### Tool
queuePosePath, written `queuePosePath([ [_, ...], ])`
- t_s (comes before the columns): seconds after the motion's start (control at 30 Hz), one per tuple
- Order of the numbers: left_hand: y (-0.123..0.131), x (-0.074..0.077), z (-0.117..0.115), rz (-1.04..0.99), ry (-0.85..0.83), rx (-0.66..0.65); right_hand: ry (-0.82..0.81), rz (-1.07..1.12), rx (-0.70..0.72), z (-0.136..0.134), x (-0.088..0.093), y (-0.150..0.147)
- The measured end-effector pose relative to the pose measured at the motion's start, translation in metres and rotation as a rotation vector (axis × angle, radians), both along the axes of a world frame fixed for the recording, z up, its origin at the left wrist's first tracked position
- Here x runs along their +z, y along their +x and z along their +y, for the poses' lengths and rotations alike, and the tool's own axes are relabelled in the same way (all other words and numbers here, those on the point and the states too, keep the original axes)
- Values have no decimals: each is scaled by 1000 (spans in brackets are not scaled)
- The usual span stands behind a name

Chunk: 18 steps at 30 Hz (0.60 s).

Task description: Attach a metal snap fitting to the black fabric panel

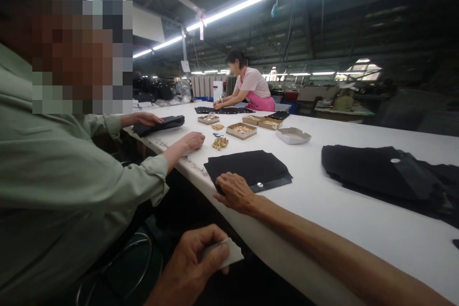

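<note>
Head cam, co-worker (71, 167) L, boxes (238, 136) nr panel (247, 165)

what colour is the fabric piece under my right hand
The fabric piece is black, best seen in the head view.

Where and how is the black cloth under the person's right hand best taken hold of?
Probably grip the black cloth by its near left corner, coming from the edge of the table and pinching from above and below. It lies flat with that corner close to the table's edge, and the right hand rests there, left of the round white spot.
</note>
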<state>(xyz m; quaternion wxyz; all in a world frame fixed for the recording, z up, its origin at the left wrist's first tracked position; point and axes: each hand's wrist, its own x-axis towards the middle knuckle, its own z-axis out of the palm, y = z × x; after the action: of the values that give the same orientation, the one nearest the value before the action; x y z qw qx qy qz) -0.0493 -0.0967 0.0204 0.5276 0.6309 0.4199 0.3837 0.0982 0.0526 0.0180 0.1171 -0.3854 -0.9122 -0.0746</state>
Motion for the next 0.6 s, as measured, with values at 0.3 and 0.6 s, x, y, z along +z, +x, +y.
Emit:
queuePosePath([
  [0.3, 34, 10, 35, -13, 22, 22, -333, 387, 139, -73, 21, 102],
  [0.6, 66, 21, 54, 177, 74, 70, -688, 792, -138, -82, 43, 114],
])
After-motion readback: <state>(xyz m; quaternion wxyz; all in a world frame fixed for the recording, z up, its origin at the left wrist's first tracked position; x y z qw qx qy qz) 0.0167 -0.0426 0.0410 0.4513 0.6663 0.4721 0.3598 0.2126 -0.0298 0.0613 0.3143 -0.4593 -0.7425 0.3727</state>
